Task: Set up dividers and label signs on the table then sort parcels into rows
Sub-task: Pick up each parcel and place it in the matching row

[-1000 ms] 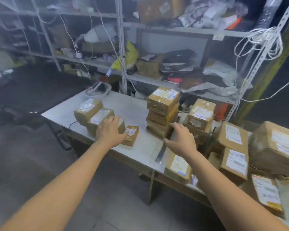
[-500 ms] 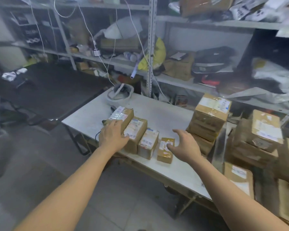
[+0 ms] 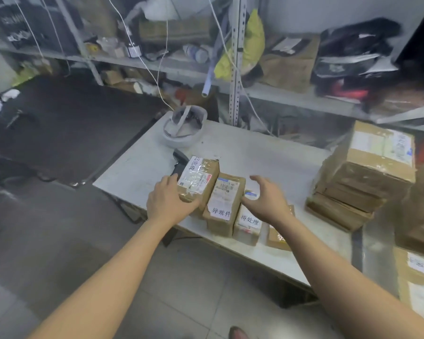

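Brown card parcels, four in number, sit side by side at the near edge of the table (image 3: 267, 152), centre of frame. Their long axes run away from us, leaning slightly right. We note handwritten label signs on the left parcel (image 3: 201, 177), the second parcel (image 3: 227, 201) and the third parcel (image 3: 249, 225). The small parcel (image 3: 278, 237) at the right end is partly hidden.

The left hand (image 3: 168, 203) grasps the left parcel at its near left corner, thumb across the near end and fingers along the flank. The right hand (image 3: 267, 199) holds nothing. Its fingers are spread and lightly curved above the third parcel, so it is the nearer hand to the row's right end. The row lies directly between the two hands. We judge the coming move to be squaring or shifting the row.

Half a second ago the right hand stood right of the small parcel; it now sits further left, over the row. The left hand keeps its hold. The stack (image 3: 367, 182) stands well apart, at right of frame.
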